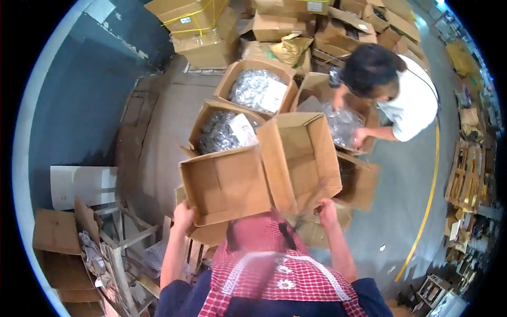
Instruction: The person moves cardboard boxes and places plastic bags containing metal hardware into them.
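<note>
Two bare cardboard boxes are tilted side by side in front of me, their open tops facing up toward me. My left hand (184, 215) has its fingers closed on the lower left corner of the left cardboard box (229, 182). At the lower right corner of the right cardboard box (301, 150), my right hand (326, 210) grips the edge. The two boxes touch along their inner sides. Just beyond them stand a cardboard box (205, 120) and another one (228, 79), both filled with clear plastic-wrapped goods and topped with white sheets.
At the right a co-worker (409, 100) in a white top bends over a box, both hands on clear plastic bags (343, 124). Stacked cartons (274, 26) line the back. A wooden frame (119, 253) stands at lower left. A yellow line (426, 211) crosses the floor at right.
</note>
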`<action>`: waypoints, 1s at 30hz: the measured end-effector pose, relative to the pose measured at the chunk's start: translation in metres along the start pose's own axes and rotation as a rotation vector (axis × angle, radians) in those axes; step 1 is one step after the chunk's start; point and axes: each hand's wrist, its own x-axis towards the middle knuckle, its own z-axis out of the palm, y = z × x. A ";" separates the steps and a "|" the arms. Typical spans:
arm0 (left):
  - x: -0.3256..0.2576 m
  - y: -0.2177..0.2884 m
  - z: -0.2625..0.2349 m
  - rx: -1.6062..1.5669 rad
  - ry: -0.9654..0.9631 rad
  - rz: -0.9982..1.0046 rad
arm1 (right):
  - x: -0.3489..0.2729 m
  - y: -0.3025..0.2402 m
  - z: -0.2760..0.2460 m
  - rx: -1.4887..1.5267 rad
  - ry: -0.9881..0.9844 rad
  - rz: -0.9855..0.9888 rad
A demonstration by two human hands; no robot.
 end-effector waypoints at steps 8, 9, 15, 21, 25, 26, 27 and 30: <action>0.182 0.048 0.009 0.006 -0.168 0.305 | 0.172 -0.122 0.207 -0.029 0.065 -0.192; 0.197 0.057 0.007 -0.002 -0.178 0.290 | 0.196 -0.146 0.224 -0.051 0.080 -0.210; 0.255 0.060 0.053 -0.184 -0.306 0.404 | 0.331 -0.186 0.305 -0.443 0.012 -0.456; 0.288 0.066 0.071 -0.319 -0.425 0.331 | 0.357 -0.151 0.276 -0.908 -0.202 -0.409; 0.345 0.036 0.105 -1.035 -0.881 -0.040 | 0.283 -0.120 0.227 -1.058 -0.184 -0.012; 0.362 0.039 0.112 -1.007 -0.718 -0.166 | 0.267 -0.108 0.220 -0.956 -0.095 -0.074; 0.389 0.022 0.129 -0.847 -0.556 -0.022 | 0.253 -0.094 0.216 -0.850 -0.016 -0.137; 0.459 0.034 0.172 0.068 -0.245 0.124 | 0.225 -0.063 0.172 -0.360 0.048 -0.043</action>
